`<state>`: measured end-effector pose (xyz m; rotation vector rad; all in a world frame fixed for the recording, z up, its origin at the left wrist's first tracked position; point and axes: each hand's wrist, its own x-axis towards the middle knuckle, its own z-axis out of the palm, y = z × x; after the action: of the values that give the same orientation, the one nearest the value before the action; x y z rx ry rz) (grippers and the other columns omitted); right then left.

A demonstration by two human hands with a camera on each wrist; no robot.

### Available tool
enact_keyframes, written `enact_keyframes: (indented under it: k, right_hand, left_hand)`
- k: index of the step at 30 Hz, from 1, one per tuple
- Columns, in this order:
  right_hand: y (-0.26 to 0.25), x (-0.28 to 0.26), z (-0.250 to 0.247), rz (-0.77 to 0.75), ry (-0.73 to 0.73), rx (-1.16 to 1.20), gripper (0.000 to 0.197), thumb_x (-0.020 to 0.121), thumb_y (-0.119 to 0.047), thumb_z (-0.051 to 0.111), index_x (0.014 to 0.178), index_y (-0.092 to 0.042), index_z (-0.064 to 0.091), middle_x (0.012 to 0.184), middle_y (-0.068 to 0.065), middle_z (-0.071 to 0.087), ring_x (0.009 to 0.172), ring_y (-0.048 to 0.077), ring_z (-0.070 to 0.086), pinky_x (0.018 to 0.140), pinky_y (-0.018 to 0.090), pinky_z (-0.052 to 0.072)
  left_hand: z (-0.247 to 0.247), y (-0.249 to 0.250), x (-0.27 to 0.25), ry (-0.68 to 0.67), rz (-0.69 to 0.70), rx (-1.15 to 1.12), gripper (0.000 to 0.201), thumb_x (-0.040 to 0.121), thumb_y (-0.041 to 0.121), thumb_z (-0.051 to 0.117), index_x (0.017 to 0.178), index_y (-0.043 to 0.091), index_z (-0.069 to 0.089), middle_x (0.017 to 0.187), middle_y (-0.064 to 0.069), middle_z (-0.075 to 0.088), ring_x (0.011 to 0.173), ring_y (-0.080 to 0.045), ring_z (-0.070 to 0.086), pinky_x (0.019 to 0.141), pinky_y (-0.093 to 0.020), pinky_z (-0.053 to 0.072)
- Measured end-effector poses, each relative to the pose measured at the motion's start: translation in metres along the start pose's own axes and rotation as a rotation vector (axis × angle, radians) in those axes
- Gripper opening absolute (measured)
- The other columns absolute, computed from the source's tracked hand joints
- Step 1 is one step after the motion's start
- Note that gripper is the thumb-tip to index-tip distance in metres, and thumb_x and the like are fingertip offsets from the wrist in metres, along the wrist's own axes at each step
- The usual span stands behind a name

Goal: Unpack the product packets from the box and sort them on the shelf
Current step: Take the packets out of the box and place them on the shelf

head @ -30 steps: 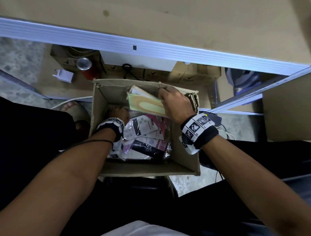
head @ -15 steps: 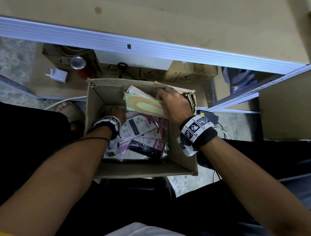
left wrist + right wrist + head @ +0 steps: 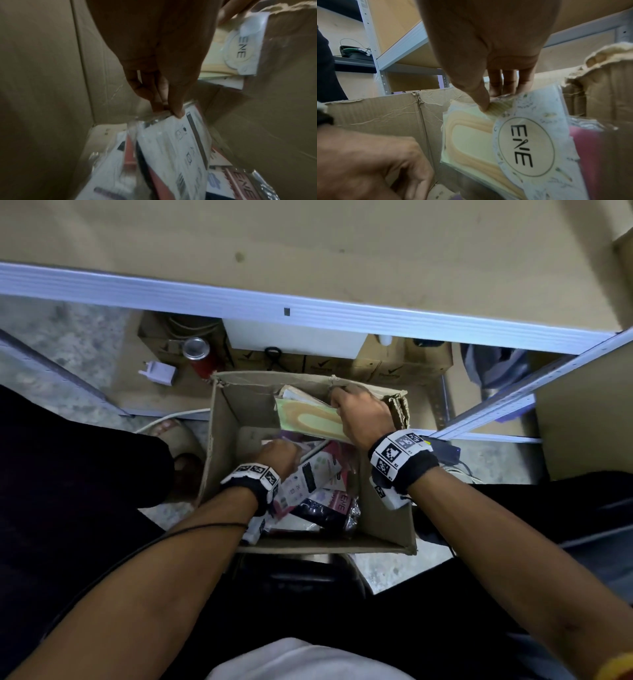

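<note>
An open cardboard box (image 3: 387, 525) stands on the floor in front of me with several product packets inside. My right hand (image 3: 359, 414) pinches the top edge of a pale yellow packet (image 3: 308, 419) with an oval "EVE" label (image 3: 523, 146), held at the box's far right corner. My left hand (image 3: 279, 453) is lower in the box and pinches the top corner of a white packet (image 3: 173, 152) with black print, tilted up from the pile. Pink, white and dark packets (image 3: 329, 501) lie beneath it.
The shelf board (image 3: 342, 258) with its white metal rail (image 3: 308, 309) runs across above the box. Under it sit brown cartons (image 3: 404, 361), a red can (image 3: 198, 354) and a white charger (image 3: 161, 371). A metal upright (image 3: 507, 405) stands right of the box.
My left hand has moved toward the box's middle and lifted a corner of the white packet. My right hand keeps the yellow packet at the far corner.
</note>
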<state>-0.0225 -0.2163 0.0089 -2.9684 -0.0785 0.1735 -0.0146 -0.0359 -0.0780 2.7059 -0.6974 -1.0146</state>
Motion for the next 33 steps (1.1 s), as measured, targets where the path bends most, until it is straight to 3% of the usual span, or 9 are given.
enact_keyframes:
  k: [4,8,11,14,18,22,24,29,33]
  right_hand:
    - [-0.004,-0.008,-0.004,-0.008,0.006,0.0,0.026,0.088,-0.005,0.057,0.11,-0.019,0.056,0.115,0.006,0.057,0.11,0.027,0.056,0.081,0.041,0.05]
    - [-0.002,-0.015,-0.009,-0.003,0.015,0.006,0.024,0.086,-0.007,0.057,0.105,-0.022,0.054,0.109,0.006,0.059,0.099,0.028,0.059,0.072,0.034,0.044]
    - [-0.003,-0.017,-0.022,0.007,0.006,0.049,0.022,0.085,-0.008,0.057,0.1,-0.023,0.053,0.102,0.006,0.061,0.089,0.029,0.061,0.07,0.033,0.045]
    - [-0.009,-0.02,-0.039,-0.023,0.008,0.078,0.022,0.085,-0.006,0.058,0.1,-0.022,0.056,0.103,0.003,0.062,0.09,0.027,0.06,0.07,0.033,0.046]
    - [-0.013,-0.025,-0.076,-0.07,0.051,0.114,0.012,0.09,-0.013,0.054,0.099,-0.018,0.06,0.095,0.004,0.063,0.088,0.029,0.06,0.069,0.032,0.043]
    - [-0.015,-0.035,-0.129,-0.125,0.076,0.08,0.01,0.092,-0.015,0.054,0.098,-0.016,0.062,0.1,0.006,0.062,0.092,0.027,0.058,0.079,0.039,0.049]
    - [-0.018,-0.043,-0.157,-0.149,0.103,0.043,0.009,0.091,-0.013,0.054,0.095,-0.017,0.062,0.099,0.007,0.063,0.091,0.028,0.058,0.077,0.038,0.049]
    - [-0.02,-0.054,-0.214,-0.192,0.188,-0.013,0.014,0.089,-0.011,0.057,0.099,-0.013,0.066,0.098,0.009,0.062,0.089,0.026,0.056,0.077,0.033,0.043]
    - [-0.01,-0.056,-0.25,-0.151,0.265,0.025,0.015,0.089,-0.009,0.057,0.1,-0.012,0.067,0.091,0.002,0.059,0.082,0.019,0.052,0.07,0.028,0.037]
  left_hand:
    - [-0.019,0.015,-0.025,0.091,0.079,0.081,0.019,0.087,0.002,0.052,0.096,0.012,0.066,0.099,-0.014,0.069,0.094,-0.034,0.065,0.083,-0.041,0.055]
    - [-0.047,0.023,-0.046,0.201,0.136,0.143,0.014,0.088,0.006,0.052,0.088,0.015,0.061,0.083,-0.005,0.059,0.085,-0.029,0.065,0.069,-0.032,0.042]
    - [-0.07,0.025,-0.063,0.265,0.192,0.161,0.014,0.086,0.005,0.054,0.086,0.015,0.065,0.085,-0.005,0.063,0.08,-0.028,0.063,0.067,-0.03,0.041]
    - [-0.089,0.03,-0.083,0.262,0.196,0.14,0.019,0.079,0.002,0.056,0.079,0.018,0.066,0.084,-0.001,0.064,0.075,-0.023,0.059,0.067,-0.028,0.042]
    - [-0.117,0.04,-0.109,0.327,0.228,0.152,0.031,0.07,-0.009,0.051,0.074,0.016,0.069,0.059,0.009,0.056,0.064,-0.016,0.058,0.069,-0.029,0.05]
    - [-0.15,0.052,-0.135,0.393,0.299,0.249,0.034,0.077,-0.012,0.054,0.08,0.018,0.07,0.07,0.005,0.066,0.071,-0.018,0.062,0.074,-0.029,0.052]
    - [-0.17,0.06,-0.151,0.428,0.324,0.273,0.033,0.079,-0.009,0.056,0.079,0.021,0.069,0.07,0.007,0.062,0.073,-0.017,0.061,0.078,-0.027,0.048]
    - [-0.223,0.071,-0.184,0.523,0.356,0.212,0.025,0.086,0.002,0.058,0.086,0.023,0.071,0.088,0.002,0.072,0.084,-0.022,0.067,0.076,-0.033,0.054]
    - [-0.263,0.062,-0.2,0.599,0.423,0.033,0.016,0.09,0.009,0.065,0.088,0.022,0.074,0.082,0.007,0.073,0.078,-0.011,0.069,0.078,-0.029,0.056]
